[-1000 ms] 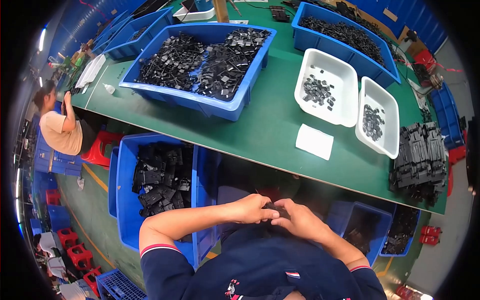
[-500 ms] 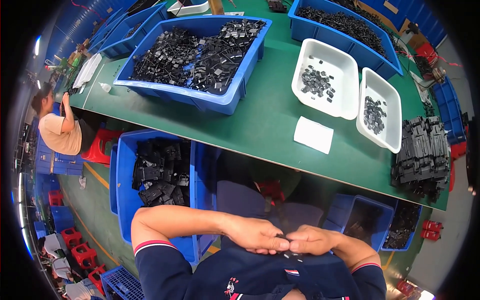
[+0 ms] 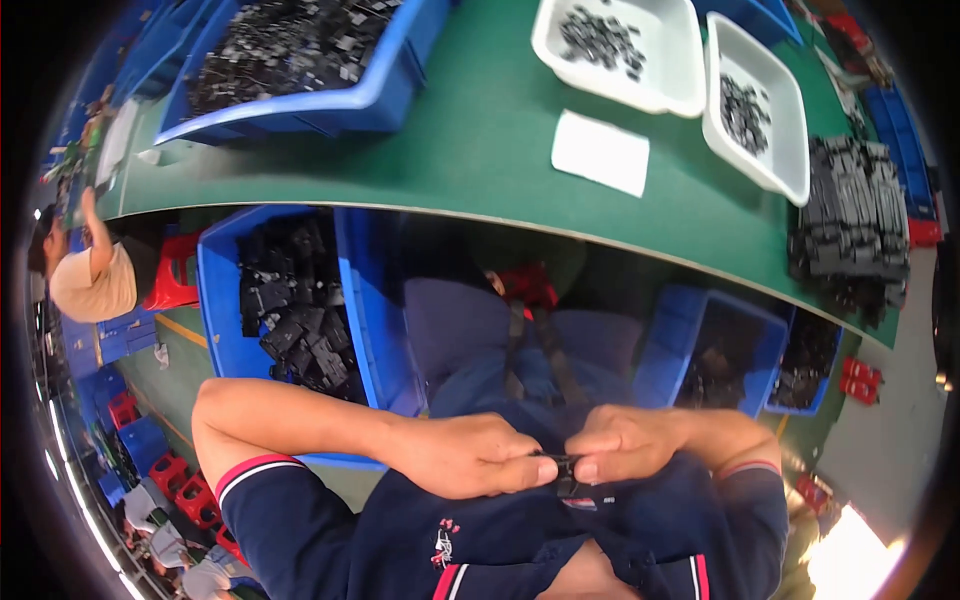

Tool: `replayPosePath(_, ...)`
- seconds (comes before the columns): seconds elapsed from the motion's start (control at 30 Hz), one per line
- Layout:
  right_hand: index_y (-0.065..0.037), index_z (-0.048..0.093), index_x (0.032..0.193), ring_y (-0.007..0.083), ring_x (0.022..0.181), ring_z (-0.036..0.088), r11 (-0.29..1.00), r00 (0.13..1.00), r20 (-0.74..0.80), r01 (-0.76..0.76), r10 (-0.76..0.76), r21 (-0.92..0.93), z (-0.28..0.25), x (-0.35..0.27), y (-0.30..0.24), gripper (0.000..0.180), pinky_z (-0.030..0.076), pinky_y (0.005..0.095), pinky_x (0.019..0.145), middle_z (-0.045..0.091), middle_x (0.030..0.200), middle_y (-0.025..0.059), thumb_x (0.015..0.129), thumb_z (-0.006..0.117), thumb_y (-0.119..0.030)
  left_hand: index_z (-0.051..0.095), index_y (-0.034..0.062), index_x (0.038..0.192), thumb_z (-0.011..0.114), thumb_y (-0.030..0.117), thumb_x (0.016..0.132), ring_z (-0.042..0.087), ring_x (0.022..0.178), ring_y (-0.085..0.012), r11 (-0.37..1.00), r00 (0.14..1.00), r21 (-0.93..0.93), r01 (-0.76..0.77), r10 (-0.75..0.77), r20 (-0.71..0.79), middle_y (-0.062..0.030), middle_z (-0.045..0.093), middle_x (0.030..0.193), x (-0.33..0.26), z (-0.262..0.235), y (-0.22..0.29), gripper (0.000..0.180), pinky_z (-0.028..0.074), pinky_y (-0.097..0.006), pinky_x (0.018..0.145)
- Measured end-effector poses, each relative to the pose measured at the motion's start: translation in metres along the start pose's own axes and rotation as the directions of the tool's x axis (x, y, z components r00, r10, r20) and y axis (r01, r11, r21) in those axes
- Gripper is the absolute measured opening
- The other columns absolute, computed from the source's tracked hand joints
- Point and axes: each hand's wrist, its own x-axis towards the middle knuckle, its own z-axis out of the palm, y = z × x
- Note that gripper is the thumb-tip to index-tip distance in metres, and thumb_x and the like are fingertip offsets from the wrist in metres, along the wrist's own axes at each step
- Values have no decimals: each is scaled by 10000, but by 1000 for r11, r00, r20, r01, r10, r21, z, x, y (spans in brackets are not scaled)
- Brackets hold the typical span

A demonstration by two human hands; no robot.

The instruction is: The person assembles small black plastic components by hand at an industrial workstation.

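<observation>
In front of my chest, my left hand [image 3: 478, 457] and my right hand [image 3: 630, 445] meet with the thumb tips almost together. Both are closed on a small black plastic part [image 3: 567, 476] held between them. Its exact form is mostly hidden by the fingers. The dark piece juts down a little below the thumbs, over my navy shirt. Beyond my hands lies the green table [image 3: 470, 150], with a white sheet of paper [image 3: 600, 152] near its front edge.
Two white trays [image 3: 713, 115] of small black pieces stand on the table, beside a stack of black plastic frames [image 3: 850, 215]. A large blue bin [image 3: 375, 105] of black parts sits further left. Below the edge are blue bins [image 3: 222, 300]. A person [image 3: 95, 280] sits far left.
The view has tilted, so the table and its trays sit higher and further left. My hands have drawn slightly apart, and the dark part between the thumbs shows more.
</observation>
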Motion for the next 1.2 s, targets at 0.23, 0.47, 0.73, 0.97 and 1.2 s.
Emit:
replayPosePath(0.23,-44,407,682,316,470,463,999,996,-78,37,-34,40,3,-10,6,329,330,380,454,417,502,101,945,456,-236,439,-12,684,410,334,964,396,495,-274,994,999,-104,35,-32,32,-158,407,547,8,-4,5,447,362,-383,507)
replayPosePath(0.47,-47,367,655,310,463,432,995,992,-102,83,-77,58,5,-16,14,358,311,377,444,383,510,101,942,458,-240,496,-3,780,489,155,939,466,445,-264,985,995,-149,-89,94,26,-92,449,520,13,-5,-7,224,338,-352,438)
replayPosePath(0.73,-49,374,642,299,448,434,990,989,-134,78,-62,114,4,-23,18,359,314,376,438,385,500,96,936,470,-232,399,8,656,497,196,941,351,423,-249,944,998,-325,-54,47,-30,-111,352,495,21,-1,-11,356,294,-356,424)
replayPosePath(0.97,-18,509,673,148,450,431,856,806,-483,-55,342,514,16,-61,-12,314,336,321,457,466,512,57,922,482,-207,447,62,692,382,236,983,499,472,-101,824,980,-567,-9,-106,-168,-20,458,497,-20,-19,-14,346,393,-233,444)
replayPosePath(1.2,-20,444,665,101,497,403,958,854,-483,-62,196,280,-9,-43,19,377,326,299,470,402,543,20,955,441,-261,556,2,903,443,319,958,563,578,-142,826,927,-550,121,-293,-236,-92,595,731,27,-37,-32,341,447,-256,524)
